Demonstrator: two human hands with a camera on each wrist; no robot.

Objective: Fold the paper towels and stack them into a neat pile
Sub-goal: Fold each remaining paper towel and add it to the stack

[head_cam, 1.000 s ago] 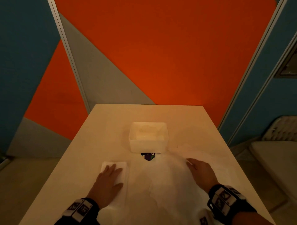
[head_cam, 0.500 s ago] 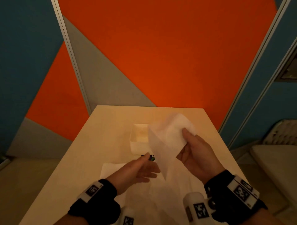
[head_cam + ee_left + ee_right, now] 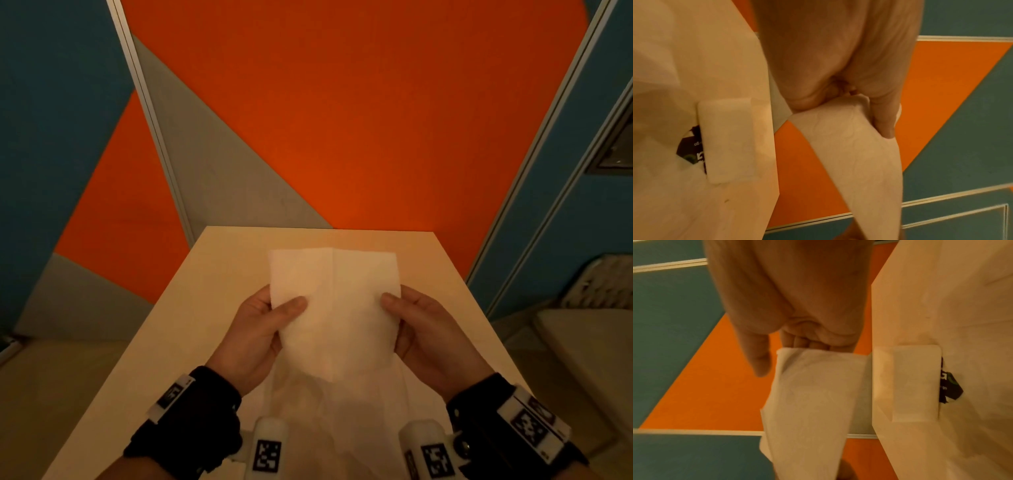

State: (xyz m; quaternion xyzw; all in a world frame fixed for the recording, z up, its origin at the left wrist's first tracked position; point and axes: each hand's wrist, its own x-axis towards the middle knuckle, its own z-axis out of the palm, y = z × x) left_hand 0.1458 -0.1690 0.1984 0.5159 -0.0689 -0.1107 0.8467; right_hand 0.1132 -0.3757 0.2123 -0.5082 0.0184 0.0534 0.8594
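Note:
I hold a white paper towel [image 3: 334,308] up in the air above the table [image 3: 205,308], spread between both hands. My left hand [image 3: 263,325] pinches its left edge, thumb on the near face. My right hand [image 3: 421,329] pinches its right edge the same way. A vertical crease runs down the sheet. In the left wrist view the thumb presses the towel [image 3: 855,154] against the fingers. The right wrist view shows the towel [image 3: 813,402] hanging from the fingers. Several loose towels [image 3: 329,414] lie crumpled on the table below my hands.
A white rectangular container [image 3: 727,139] [image 3: 916,382] stands mid-table, hidden behind the held sheet in the head view. A dark printed packet [image 3: 690,146] [image 3: 950,386] lies against it. Orange, grey and teal wall panels close the far side. A pale seat [image 3: 589,349] stands to the right.
Both hands lay flat on the table a second ago, the left on a folded towel. The right hand then lifted a loose sheet, and the left came up to take its other edge.

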